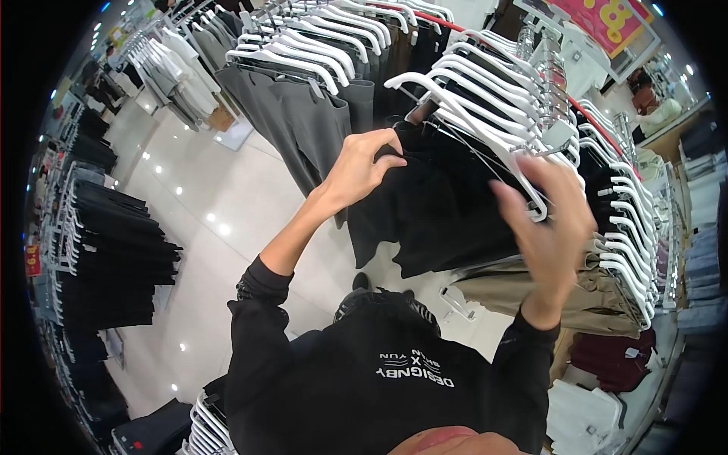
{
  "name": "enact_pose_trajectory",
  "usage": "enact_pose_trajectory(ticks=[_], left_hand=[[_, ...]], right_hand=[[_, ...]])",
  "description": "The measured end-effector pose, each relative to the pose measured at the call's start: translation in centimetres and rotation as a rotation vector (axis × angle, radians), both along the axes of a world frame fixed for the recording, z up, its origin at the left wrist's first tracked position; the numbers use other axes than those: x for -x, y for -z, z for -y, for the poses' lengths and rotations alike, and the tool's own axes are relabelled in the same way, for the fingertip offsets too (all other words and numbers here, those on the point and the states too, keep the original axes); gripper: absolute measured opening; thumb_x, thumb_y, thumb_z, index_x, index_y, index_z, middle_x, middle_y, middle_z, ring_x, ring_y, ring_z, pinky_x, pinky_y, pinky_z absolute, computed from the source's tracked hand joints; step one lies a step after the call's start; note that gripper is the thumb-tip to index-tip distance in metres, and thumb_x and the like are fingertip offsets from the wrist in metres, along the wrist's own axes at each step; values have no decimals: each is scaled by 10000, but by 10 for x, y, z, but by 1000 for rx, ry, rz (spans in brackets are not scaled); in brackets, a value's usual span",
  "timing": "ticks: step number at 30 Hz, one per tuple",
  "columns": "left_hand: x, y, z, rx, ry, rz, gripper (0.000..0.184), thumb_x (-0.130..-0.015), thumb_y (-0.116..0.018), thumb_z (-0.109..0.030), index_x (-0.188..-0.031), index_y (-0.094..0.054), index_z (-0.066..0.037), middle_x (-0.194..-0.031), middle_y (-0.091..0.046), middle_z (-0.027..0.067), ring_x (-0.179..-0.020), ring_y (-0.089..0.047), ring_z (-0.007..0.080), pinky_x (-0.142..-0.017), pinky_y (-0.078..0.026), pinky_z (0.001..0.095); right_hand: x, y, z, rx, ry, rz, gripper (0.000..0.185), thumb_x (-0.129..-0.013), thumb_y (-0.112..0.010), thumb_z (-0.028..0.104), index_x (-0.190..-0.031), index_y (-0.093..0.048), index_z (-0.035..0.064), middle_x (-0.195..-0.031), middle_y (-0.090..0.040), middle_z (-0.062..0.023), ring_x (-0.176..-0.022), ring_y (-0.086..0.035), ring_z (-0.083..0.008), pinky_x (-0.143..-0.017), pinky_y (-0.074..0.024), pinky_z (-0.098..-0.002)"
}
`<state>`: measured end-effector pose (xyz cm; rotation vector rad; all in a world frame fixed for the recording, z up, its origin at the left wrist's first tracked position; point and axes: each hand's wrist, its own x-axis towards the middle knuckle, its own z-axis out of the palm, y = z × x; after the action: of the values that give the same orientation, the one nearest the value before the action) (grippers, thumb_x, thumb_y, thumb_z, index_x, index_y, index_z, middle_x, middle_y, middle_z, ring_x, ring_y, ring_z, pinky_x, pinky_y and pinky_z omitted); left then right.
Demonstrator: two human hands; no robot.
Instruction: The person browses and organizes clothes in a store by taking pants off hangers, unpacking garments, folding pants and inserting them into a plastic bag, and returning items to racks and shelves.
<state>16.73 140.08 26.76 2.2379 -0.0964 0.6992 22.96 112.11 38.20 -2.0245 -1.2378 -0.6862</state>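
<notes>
Black trousers (447, 205) hang from a white hanger (485, 136) at the near side of the rack. My left hand (364, 167) pinches the dark cloth near the waistband, thumb and fingers closed on it. On the other side, my right hand (552, 220) is blurred, its thumb and fingers apart around the lower end of the white hanger; whether it touches the hanger is unclear. More white hangers (485, 83) stand close together behind.
Grey trousers (292, 114) hang left of the black ones. Khaki trousers (553, 292) hang at the right, above a folded maroon garment (607, 360). A rack of black garments (114, 243) lines the left side. A red sale sign (607, 23) stands at the top right.
</notes>
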Motion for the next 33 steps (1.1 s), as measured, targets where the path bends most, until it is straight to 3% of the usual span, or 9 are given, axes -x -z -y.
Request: enact_pose_trajectory(ticks=[4,8,10,11,13,15,21,31,33], left_hand=[[8,-17,-7,-42,5,-2,187,-829,-783,21,-944,-635,13,-839,-655,145,-694,-617,316,-631,-477,383],[18,-21,-17,-114,30,117,187,-832,-783,14,-949,-637,6,-840,-651,137,-721,-605,314,-658,-476,390],[27,-25,-20,-40,14,13,188,-832,-784,13,-950,-638,5,-860,-666,133,-706,-602,288,-643,-462,368],[31,-28,-21,-6,10,-41,188,-832,-784,12,-950,-639,5,-869,-674,132,-698,-600,275,-635,-455,358],[42,-35,-16,122,-8,-122,174,-851,-795,-10,-945,-650,6,-886,-704,95,-647,-537,170,-600,-414,309],[47,-35,-11,250,4,-102,171,-860,-805,-25,-960,-671,6,-868,-708,62,-629,-494,113,-579,-393,292],[57,-37,-4,170,-38,-394,244,-867,-813,-24,-1089,-711,-7,-837,-685,6,-644,-446,40,-579,-360,248],[50,-41,17,416,-5,-296,426,-857,-824,20,-1186,-556,-17,-948,-760,41,-730,-573,23,-640,-436,205],[49,-34,14,447,26,-280,469,-856,-830,27,-1222,-540,-10,-977,-765,52,-775,-615,29,-669,-467,204]], right_hand=[[-59,17,-109,-28,-108,121,443,-825,-878,305,-1082,-729,-23,-863,-699,-125,-938,-650,-339,-862,-509,-413],[-83,17,-117,213,-275,-336,383,-852,-862,273,-1026,-743,-47,-766,-655,-127,-761,-642,-249,-719,-496,-393],[-82,17,-112,293,-335,-566,313,-869,-841,228,-1007,-771,-44,-706,-638,-93,-651,-595,-149,-645,-478,-329],[-79,16,-110,288,-361,-642,314,-869,-840,230,-1017,-776,-40,-720,-648,-87,-661,-594,-145,-653,-478,-318],[-72,10,-104,265,-401,-797,317,-869,-838,234,-1035,-785,-32,-746,-669,-76,-681,-592,-138,-669,-478,-296],[-71,13,-100,291,-398,-762,343,-847,-852,234,-1035,-786,-45,-770,-686,-77,-692,-600,-130,-684,-488,-290],[-67,17,-91,296,-433,-763,347,-815,-876,223,-990,-775,-59,-727,-649,-62,-655,-547,-117,-634,-451,-302],[-65,20,-84,289,-469,-741,252,-822,-865,143,-915,-748,-60,-648,-554,-38,-600,-463,-122,-565,-376,-323],[-67,18,-82,348,-457,-740,217,-850,-839,108,-963,-745,-52,-738,-632,-30,-676,-547,-86,-633,-446,-270]])
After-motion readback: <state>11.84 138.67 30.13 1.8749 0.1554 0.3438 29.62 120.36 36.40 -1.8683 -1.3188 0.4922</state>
